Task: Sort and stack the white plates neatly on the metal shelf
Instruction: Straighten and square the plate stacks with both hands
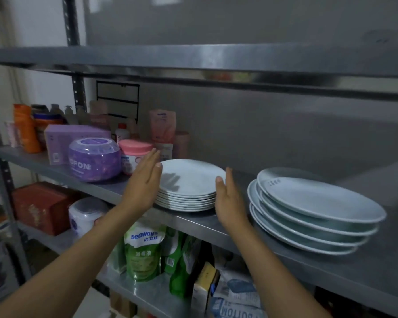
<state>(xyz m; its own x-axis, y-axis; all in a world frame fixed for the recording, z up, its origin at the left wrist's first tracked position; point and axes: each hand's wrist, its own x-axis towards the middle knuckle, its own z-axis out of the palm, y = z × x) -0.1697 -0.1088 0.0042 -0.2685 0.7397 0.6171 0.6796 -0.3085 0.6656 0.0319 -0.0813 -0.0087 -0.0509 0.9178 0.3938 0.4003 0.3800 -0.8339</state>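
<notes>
— What have you got on the head camera?

— I see a stack of round white plates (191, 184) on the metal shelf (228, 222), close to its front edge. My left hand (145, 182) is flat against the stack's left side, fingers straight. My right hand (226, 196) is flat at the right side, fingers straight too — neither curls round anything.

— And the other plates?

— A second pile of larger oval plates (317, 210) sits just to the right, on the same shelf, loosely staggered rather than squared up.

— Anything crowding the left?

— A purple tub (94, 159) and a pink-lidded jar (133, 157), just beside my left hand.
</notes>
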